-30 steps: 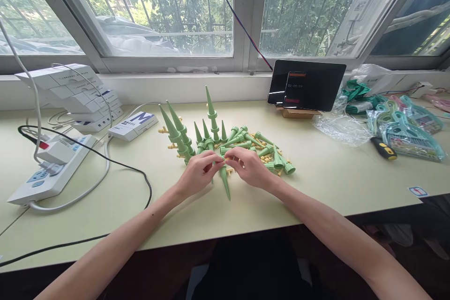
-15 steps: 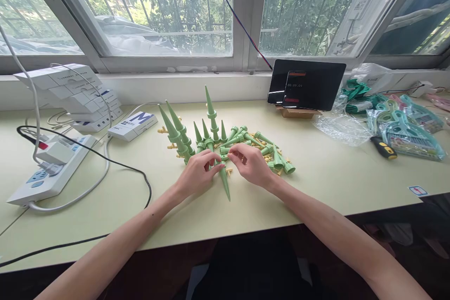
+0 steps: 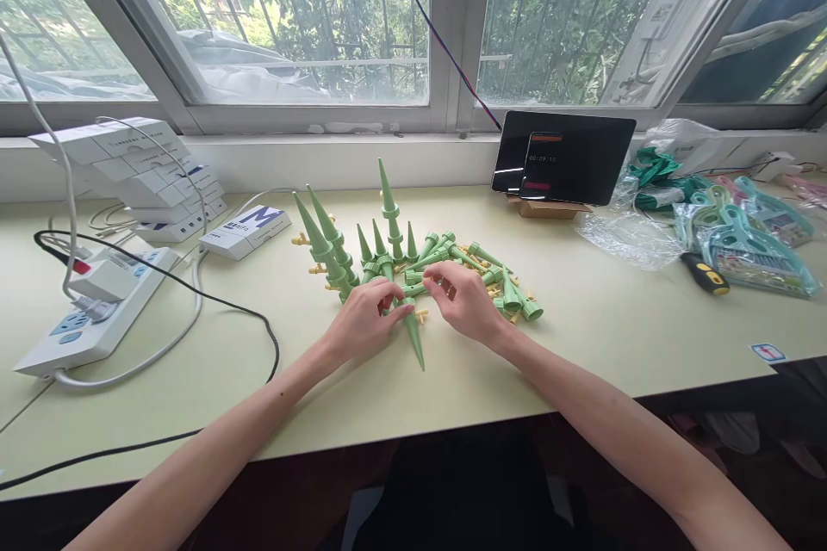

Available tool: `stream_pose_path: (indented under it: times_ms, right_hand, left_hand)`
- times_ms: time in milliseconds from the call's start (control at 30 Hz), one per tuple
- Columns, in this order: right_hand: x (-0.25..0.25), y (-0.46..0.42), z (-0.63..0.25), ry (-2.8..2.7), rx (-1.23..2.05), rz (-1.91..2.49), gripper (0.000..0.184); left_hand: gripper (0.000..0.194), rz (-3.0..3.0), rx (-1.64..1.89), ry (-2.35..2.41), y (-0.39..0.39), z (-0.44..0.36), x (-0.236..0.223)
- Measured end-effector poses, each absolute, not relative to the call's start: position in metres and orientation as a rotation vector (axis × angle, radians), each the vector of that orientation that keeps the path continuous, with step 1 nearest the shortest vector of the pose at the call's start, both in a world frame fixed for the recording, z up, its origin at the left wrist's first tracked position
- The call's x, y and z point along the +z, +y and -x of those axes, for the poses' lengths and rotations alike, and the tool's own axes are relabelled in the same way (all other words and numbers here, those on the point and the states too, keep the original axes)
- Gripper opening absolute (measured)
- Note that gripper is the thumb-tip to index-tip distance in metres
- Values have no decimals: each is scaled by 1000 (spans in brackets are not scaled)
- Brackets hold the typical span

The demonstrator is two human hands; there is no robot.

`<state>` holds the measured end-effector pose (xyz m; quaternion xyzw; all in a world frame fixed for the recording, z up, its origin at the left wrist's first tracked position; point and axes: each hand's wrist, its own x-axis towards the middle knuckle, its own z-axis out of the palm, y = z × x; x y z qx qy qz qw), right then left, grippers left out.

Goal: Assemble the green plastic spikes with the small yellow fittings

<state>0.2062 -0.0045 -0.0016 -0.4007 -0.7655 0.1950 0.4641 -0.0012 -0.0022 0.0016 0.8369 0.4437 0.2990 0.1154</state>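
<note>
Head view: my left hand (image 3: 363, 317) is over the table (image 3: 491, 383), its thumb and fingers clamped on the wide end of a green spike (image 3: 415, 340). That spike's bare point slants down toward me, past my thumb. My right hand (image 3: 466, 301) is just beside it, apart from the spike, with thumb and fingertips bent close toward each other; I cannot tell whether they pinch anything small. A small yellow piece (image 3: 422, 316) shows between my hands, near the held spike.

Beyond my left fingers, a group of standing spikes (image 3: 321, 241) points upward, some tall and some short, with yellow bits sticking out sideways from the ones at the left. Beyond and beside my right hand, a heap of loose green spikes (image 3: 510, 297) lies tumbled on the table, with more yellow bits among them.

Farther off to the left are a stack of white boxes (image 3: 152, 176), a single white box (image 3: 245, 232) lying flat, and a power strip (image 3: 96, 318) with plugs in it. Near the window, a phone (image 3: 541, 168) leans against a dark tablet (image 3: 600, 159). To the right, a black and yellow handle (image 3: 704, 273) lies beside bagged brushes (image 3: 755, 250).
</note>
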Motion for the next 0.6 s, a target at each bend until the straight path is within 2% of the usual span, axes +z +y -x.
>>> stream_pose_path:
  times_ms: [600]
  right_hand:
    - [1, -4, -207, -1844, 471, 998, 15]
  left_hand:
    - [9, -2314, 1198, 1210, -11, -4, 17]
